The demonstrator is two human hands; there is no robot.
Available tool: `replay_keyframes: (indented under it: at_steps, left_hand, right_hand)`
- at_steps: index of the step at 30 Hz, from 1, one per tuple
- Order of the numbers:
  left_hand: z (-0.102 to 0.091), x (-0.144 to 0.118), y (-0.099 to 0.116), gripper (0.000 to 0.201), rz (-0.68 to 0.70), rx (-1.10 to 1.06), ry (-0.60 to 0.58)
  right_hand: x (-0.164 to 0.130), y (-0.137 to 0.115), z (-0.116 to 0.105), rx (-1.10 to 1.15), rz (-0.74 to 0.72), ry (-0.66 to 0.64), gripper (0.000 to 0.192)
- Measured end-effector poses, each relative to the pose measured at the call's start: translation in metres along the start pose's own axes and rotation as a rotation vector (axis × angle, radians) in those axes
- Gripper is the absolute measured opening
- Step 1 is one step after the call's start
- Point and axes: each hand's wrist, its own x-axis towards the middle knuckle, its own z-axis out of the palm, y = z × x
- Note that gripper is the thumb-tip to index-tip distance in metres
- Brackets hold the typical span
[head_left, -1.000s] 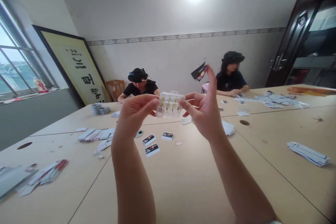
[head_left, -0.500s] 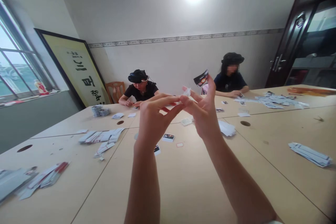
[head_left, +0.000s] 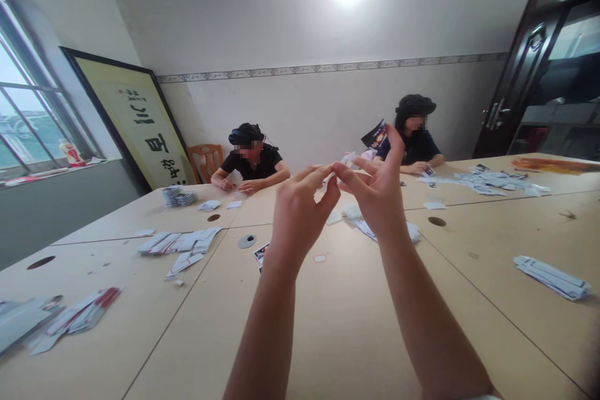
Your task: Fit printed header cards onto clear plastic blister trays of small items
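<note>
While both hands are being held up above the table (head_left: 328,337), the left hand (head_left: 297,219) and right hand (head_left: 377,197) are meeting at their fingertips, pinching a small clear plastic piece (head_left: 344,160) between them; it is mostly hidden and seen edge-on. The left fingers (head_left: 319,178) are drawn narrow around it. The right hand is also gripping a dark printed card (head_left: 375,134) between two raised fingers, tilted above the plastic piece. Behind the hands, a stack of white cards (head_left: 407,232) is lying on the table, and a dark card (head_left: 259,253) is showing partly beside the left wrist. More white cards (head_left: 178,244) are lying scattered to the left. Two other people (head_left: 250,159) are sitting at the far side, well apart from the hands.
</note>
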Motion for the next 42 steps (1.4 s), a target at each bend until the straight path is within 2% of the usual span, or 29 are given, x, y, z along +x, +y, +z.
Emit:
replay_keyframes:
  at_steps: [4,7,13,20,26,29,32,34,36,39,42]
  left_hand:
    - [0.008,-0.003,0.003,0.024,0.013,0.095,0.016]
    - [0.014,-0.004,0.004,0.023,0.062,0.232,0.054]
    - [0.023,-0.005,-0.001,0.023,0.159,0.312,0.129]
    - [0.016,-0.004,-0.001,0.02,0.109,0.266,0.143]
    - [-0.007,-0.001,0.015,0.013,-0.083,0.158,0.007]
    - [-0.018,0.002,0.018,0.013,-0.111,0.14,0.037]
    - [-0.025,0.004,0.017,0.013,-0.162,0.101,0.101]
    - [-0.028,0.004,0.016,0.014,-0.215,0.056,0.139]
    - [-0.03,0.005,0.013,0.014,-0.283,0.016,0.165]
    - [-0.035,0.005,0.005,0.016,-0.364,-0.048,0.168]
    - [-0.041,0.005,-0.006,0.021,-0.42,-0.101,0.166]
  right_hand:
    - [-0.004,-0.004,0.005,-0.123,-0.141,0.108,0.102]
    - [-0.007,-0.007,0.006,-0.153,-0.187,0.11,0.095]
    - [-0.009,-0.013,0.005,-0.183,-0.189,0.125,0.092]
    - [-0.013,-0.011,0.015,-0.124,-0.143,0.118,0.092]
    - [-0.015,-0.011,0.02,0.088,0.039,-0.005,0.098]
    - [-0.019,-0.009,0.026,0.28,0.139,-0.042,0.101]
    - [-0.023,-0.007,0.034,0.482,0.29,-0.06,0.079]
    - [-0.025,-0.006,0.038,0.588,0.389,-0.01,0.056]
    - [-0.025,-0.006,0.041,0.641,0.46,0.081,0.041]
    - [-0.023,-0.006,0.041,0.645,0.543,0.187,0.035]
    - [-0.022,-0.006,0.039,0.647,0.624,0.187,0.038]
